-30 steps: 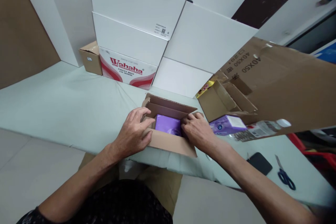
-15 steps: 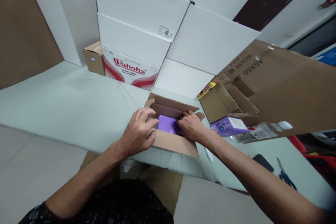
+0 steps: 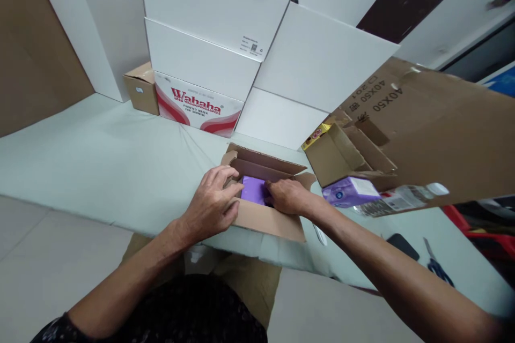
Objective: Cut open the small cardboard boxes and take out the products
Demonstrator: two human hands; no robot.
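A small open cardboard box [image 3: 267, 221] sits near the table's front edge, its flaps folded outward. Inside it lies a purple box [image 3: 252, 188], and its right end is hidden by my right hand [image 3: 285, 196]. That hand reaches in over the box's right side, fingers curled and closed against the purple box. At the left end, my left hand [image 3: 214, 198] is bent over the cardboard rim, thumb and fingers apart, fingertips close to the purple box's left end. Whether those fingertips touch it I cannot tell.
On the right are a second open cardboard box [image 3: 333, 155], a purple carton [image 3: 349, 193], a clear plastic bottle [image 3: 406, 198], scissors [image 3: 436, 267] and a dark flat object [image 3: 403, 246]. White boxes, one a Wahaha carton [image 3: 197, 107], line the table's back.
My right hand has shifted slightly left along the purple box, its fingers now lower and more curled. The left hand stays at the box's left end.
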